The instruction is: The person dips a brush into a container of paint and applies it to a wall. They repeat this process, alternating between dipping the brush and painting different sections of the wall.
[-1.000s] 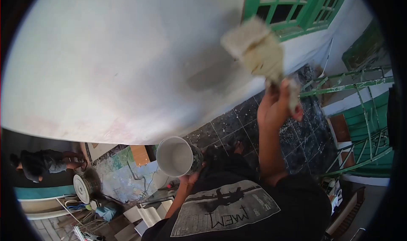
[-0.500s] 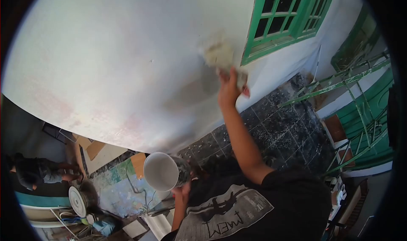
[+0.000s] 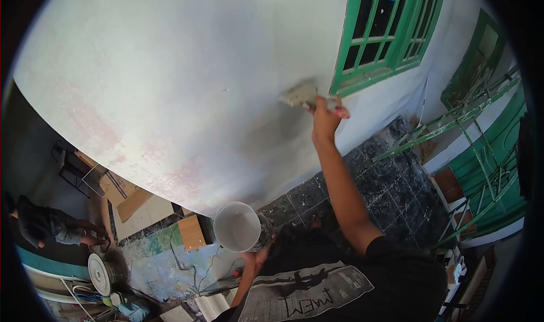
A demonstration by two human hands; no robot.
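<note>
My right hand (image 3: 324, 121) is wrapped round the handle of a wide paintbrush (image 3: 300, 94), whose reddish handle end shows past my fingers. Its pale, flat bristle head points left, right at the white wall (image 3: 187, 78), just left of the window's lower corner. A shadow of hand and brush falls on the wall below. Down at chest height, my left hand (image 3: 258, 257) grips a bucket (image 3: 238, 227) low on its side. The bucket is tilted so its pale inside faces up; its outer side is dark and spattered.
A green-framed window (image 3: 391, 39) is set in the wall. Green metal scaffolding (image 3: 447, 121) stands at right over dark, paint-spattered tiles (image 3: 391, 180). At far left another person (image 3: 54, 223) bends forward, near a lidded bucket (image 3: 101, 274). Boards (image 3: 144, 209) and a colourful sheet (image 3: 161, 259) lie on the floor.
The paintbrush has come down and turned from pointing up to pointing left, the right hand shifting right with it. The bucket stays in the left hand, while the whole view has shifted slightly.
</note>
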